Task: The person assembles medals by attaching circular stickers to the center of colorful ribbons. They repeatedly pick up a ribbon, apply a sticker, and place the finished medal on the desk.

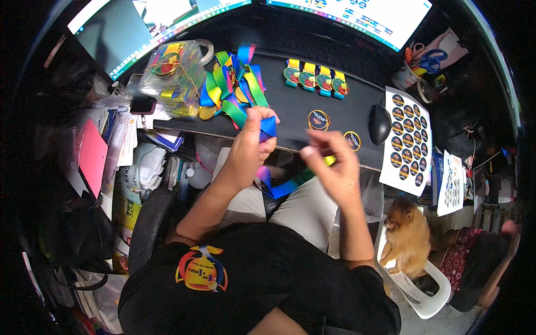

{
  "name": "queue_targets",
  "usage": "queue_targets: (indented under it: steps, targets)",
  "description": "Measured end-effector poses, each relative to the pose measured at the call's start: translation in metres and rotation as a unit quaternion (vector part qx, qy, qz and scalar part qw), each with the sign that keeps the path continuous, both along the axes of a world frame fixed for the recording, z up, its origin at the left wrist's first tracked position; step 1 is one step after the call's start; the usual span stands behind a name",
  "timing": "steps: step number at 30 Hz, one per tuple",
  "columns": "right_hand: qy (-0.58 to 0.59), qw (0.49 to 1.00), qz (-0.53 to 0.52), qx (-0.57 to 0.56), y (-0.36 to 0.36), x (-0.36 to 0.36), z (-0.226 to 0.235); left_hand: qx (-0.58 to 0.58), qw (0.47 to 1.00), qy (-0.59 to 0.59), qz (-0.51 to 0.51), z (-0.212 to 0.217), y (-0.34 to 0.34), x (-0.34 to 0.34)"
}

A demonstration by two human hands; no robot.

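My left hand is closed around a folded blue stretch of a rainbow-coloured medal ribbon, just past the desk's front edge. The rest of that ribbon hangs down over my lap, passing from purple and blue to green and yellow behind my right hand. My right hand is raised with thumb and forefinger apart and nothing visible between them; its other fingers are partly hidden. On the desk near it lie round black, gold-rimmed discs and another such disc. Beyond my left hand is a tangled heap of gold medals with bright ribbons.
Several medals with folded ribbons form a row at the back. A stack of clear packs stands left. Right are a black mouse, a sheet of round stickers and a scissors cup. A dog sits on a white chair.
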State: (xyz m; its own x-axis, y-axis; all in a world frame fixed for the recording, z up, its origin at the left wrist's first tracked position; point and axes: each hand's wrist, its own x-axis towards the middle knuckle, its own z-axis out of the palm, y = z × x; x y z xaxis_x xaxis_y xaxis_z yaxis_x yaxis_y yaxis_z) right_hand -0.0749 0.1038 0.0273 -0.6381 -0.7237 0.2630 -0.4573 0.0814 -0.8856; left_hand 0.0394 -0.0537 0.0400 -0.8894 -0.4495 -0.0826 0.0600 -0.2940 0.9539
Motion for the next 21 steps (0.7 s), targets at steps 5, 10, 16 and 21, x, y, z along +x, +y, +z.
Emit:
queue_targets:
  steps: [5, 10, 16, 21]
  targets:
    - [-0.108, 0.989, -0.016, -0.096, -0.038, 0.026, -0.01, -0.107, 0.994, -0.008, 0.0, -0.006, 0.017, -0.007]
    - [-0.096, 0.981, -0.068, -0.156, -0.05, 0.033, -0.018, -0.109, 0.994, 0.008, -0.012, -0.012, 0.02, -0.005]
    - [-0.017, 0.976, -0.112, -0.189, -0.046, 0.031, -0.017, -0.116, 0.991, 0.05, -0.04, -0.022, 0.024, -0.015]
    - [-0.165, 0.966, -0.074, -0.185, -0.032, 0.027, -0.017, -0.12, 0.99, -0.01, -0.075, -0.012, 0.014, -0.01]
